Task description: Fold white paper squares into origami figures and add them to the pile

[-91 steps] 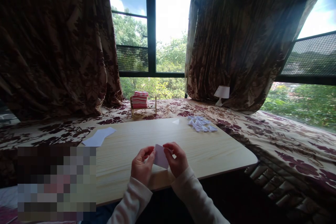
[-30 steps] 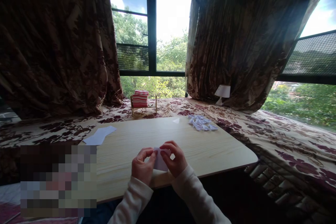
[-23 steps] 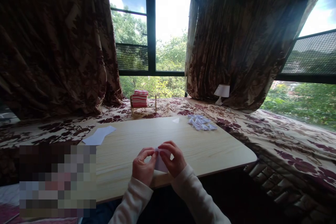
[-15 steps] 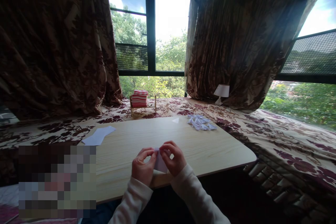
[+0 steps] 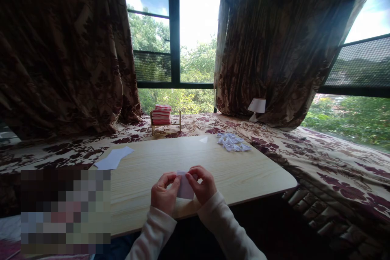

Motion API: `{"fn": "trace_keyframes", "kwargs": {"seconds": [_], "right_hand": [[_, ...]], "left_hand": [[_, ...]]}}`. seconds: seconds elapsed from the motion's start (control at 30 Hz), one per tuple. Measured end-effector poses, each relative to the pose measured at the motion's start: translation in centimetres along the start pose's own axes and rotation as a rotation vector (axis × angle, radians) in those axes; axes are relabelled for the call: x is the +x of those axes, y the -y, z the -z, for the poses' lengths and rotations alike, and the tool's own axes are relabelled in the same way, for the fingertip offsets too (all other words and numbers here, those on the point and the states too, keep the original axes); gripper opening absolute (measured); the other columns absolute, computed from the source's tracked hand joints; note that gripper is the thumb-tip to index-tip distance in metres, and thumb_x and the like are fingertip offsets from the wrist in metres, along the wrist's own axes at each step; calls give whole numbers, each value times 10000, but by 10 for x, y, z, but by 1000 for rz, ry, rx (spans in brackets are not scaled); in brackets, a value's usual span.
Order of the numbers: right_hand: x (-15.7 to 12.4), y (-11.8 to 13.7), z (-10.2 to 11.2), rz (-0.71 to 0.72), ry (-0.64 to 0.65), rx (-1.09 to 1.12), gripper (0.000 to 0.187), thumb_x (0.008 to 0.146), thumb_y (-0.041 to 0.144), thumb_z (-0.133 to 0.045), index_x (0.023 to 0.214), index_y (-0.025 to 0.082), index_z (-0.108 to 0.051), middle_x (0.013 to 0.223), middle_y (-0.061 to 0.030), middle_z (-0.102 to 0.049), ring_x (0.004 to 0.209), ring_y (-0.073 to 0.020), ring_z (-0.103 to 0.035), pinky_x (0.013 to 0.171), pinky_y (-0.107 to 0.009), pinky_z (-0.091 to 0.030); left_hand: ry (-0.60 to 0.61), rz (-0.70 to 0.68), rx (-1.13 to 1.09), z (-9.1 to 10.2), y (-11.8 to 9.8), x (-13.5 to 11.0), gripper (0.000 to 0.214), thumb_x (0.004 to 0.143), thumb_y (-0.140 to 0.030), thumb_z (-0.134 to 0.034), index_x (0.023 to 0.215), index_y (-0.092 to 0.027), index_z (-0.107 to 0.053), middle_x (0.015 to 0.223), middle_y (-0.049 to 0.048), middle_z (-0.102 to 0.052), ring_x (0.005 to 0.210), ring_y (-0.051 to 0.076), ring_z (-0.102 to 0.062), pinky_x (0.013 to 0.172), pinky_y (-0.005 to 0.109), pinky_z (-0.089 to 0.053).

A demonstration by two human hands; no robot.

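Observation:
Near the front edge of the light wooden table [image 5: 146, 203], a small piece of pale paper [image 5: 185, 189] is pinched between my two hands. My left hand [image 5: 165, 192] grips its left side with thumb and forefinger. On the right side, the thumb and fingers of my right hand [image 5: 203, 183] close on the upper part. The paper's lower part shows between the thumbs; its held edges are partly hidden by fingers.
White paper sheets [image 5: 114, 158] lie at the table's left. Several folded paper pieces [image 5: 233, 142] are grouped at the far right, with a small white paper triangle [image 5: 203, 139] beside them. Behind stand a small rack [image 5: 180, 122] holding pink striped cloths [image 5: 161, 114] and a white lamp [image 5: 257, 105].
My hands have moved slightly apart at the fingertips. More of the paper shows between them, and its top edge now stands visible above my thumbs.

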State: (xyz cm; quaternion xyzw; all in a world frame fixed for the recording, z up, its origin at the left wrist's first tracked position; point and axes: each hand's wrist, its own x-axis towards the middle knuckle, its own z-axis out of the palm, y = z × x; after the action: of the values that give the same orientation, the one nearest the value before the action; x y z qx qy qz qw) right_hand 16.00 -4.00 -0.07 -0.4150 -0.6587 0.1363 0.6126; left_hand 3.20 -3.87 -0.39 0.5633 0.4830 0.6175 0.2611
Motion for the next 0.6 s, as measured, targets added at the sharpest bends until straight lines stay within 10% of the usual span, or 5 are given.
{"fn": "trace_keyframes", "kwargs": {"seconds": [0.6], "right_hand": [[-2,0,-1,-65,-23,58,73,742,196,-525,717,178,-591,615,6,-576,566,-117,-509,553,-234,-439]], "left_hand": [[-34,122,-123,-1,-16,-3,214,576,-330,-667,654,-138,-612,604,22,-662,569,155,-619,530,218,-501]]}}
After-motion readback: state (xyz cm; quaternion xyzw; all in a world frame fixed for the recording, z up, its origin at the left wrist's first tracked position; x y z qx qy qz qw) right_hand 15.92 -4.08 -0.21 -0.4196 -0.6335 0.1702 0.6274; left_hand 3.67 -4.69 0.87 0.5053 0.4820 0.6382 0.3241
